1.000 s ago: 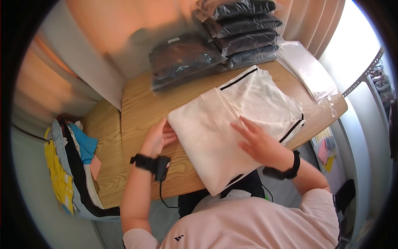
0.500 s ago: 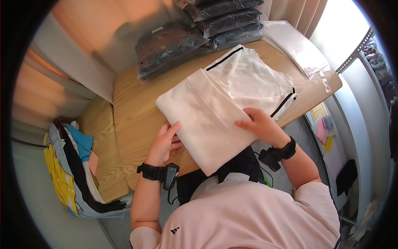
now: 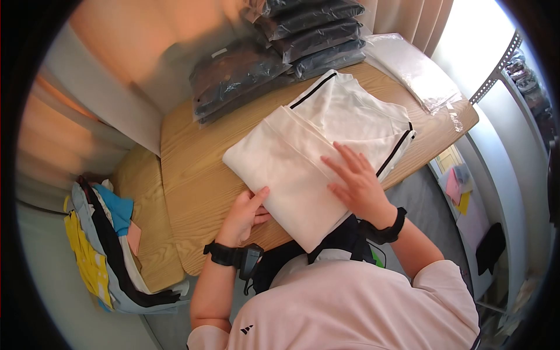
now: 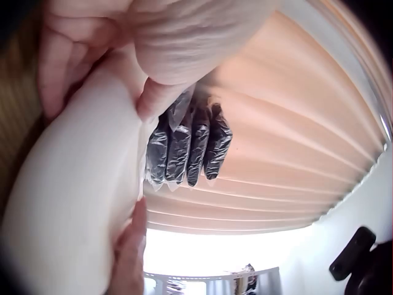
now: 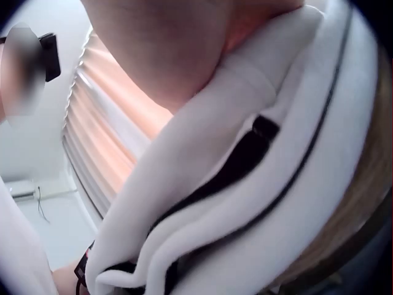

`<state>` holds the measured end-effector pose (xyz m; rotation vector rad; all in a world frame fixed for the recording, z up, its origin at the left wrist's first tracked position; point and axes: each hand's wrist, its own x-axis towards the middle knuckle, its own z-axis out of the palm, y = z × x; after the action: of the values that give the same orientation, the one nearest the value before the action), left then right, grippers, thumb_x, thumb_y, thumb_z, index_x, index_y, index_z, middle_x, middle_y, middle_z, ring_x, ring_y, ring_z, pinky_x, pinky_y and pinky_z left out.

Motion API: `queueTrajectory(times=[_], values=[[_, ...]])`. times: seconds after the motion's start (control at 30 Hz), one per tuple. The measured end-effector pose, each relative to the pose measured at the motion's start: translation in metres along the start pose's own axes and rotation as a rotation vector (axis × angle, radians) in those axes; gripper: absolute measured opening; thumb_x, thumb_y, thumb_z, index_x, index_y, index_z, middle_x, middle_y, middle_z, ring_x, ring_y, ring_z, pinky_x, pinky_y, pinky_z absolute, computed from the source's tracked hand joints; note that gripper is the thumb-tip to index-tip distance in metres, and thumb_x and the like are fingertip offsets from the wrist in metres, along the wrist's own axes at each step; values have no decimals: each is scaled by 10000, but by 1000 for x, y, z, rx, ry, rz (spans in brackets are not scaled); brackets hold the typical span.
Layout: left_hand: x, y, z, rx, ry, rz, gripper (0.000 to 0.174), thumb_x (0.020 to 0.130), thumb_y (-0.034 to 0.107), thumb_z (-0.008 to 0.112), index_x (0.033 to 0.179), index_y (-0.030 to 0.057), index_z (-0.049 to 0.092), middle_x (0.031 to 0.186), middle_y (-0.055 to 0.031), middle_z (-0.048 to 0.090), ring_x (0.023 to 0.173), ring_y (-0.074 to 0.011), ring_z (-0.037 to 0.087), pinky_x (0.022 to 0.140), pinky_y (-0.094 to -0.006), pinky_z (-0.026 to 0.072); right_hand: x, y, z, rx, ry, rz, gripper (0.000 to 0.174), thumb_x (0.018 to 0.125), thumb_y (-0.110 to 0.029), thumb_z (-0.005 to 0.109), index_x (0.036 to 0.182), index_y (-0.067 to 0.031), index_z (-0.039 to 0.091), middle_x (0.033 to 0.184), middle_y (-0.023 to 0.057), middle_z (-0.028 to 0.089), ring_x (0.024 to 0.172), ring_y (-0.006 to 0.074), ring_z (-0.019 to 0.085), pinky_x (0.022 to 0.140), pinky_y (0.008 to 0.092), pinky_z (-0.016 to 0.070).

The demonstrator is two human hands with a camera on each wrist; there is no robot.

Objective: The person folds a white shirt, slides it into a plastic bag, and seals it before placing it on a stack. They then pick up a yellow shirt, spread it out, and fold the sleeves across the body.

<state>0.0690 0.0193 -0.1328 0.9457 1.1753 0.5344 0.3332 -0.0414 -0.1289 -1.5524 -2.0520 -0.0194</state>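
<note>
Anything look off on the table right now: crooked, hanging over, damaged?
Nothing looks damaged or spilled. The white garment lies at a slant on the table, and its near corner hangs past the front edge, toward the person. The right hand lies flat on it; the left hand holds its left edge.
</note>
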Motion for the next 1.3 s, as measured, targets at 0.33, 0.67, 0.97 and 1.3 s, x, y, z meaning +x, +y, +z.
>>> queueTrajectory(times=[0.33, 0.67, 0.97, 1.3], values=[[-16, 10, 24, -530, 27, 321, 353, 901, 264, 479, 1106, -18, 537, 1081, -116, 608, 953, -202, 605, 857, -329, 490, 1, -27, 11, 460, -190, 160, 571, 844, -265, 583, 1351, -83, 394, 1400, 212, 340, 1220, 361, 408, 1024, 400, 317], [-45, 90, 56, -504, 24, 470, 258, 888, 168, 541, 1086, 3, 523, 979, -70, 609, 870, -144, 599, 772, -281, 495, -2, -50, 38, 1779, -567, 374, 494, 969, -222, 440, 1408, -66, 276, 1321, 55, 440, 1167, 125, 444, 980, 287, 356], [7, 58, 41, 739, -7, 603, 470, 863, 228, 607, 1249, 8, 454, 1303, -132, 465, 1246, -307, 404, 1038, -355, 313, -8, -27, 68, 2369, -491, 622, 429, 959, -371, 429, 1310, -125, 428, 1272, 15, 513, 1109, 145, 526, 915, 329, 450], [4, 27, 45, 1335, 63, 587, 621, 918, 513, 389, 1403, 128, 334, 1503, -183, 120, 1388, -391, 34, 1028, -649, 72, -3, -27, 43, 2230, -663, 800, 521, 949, -439, 415, 1352, -110, 385, 1347, 54, 446, 1176, 192, 489, 939, 388, 442]])
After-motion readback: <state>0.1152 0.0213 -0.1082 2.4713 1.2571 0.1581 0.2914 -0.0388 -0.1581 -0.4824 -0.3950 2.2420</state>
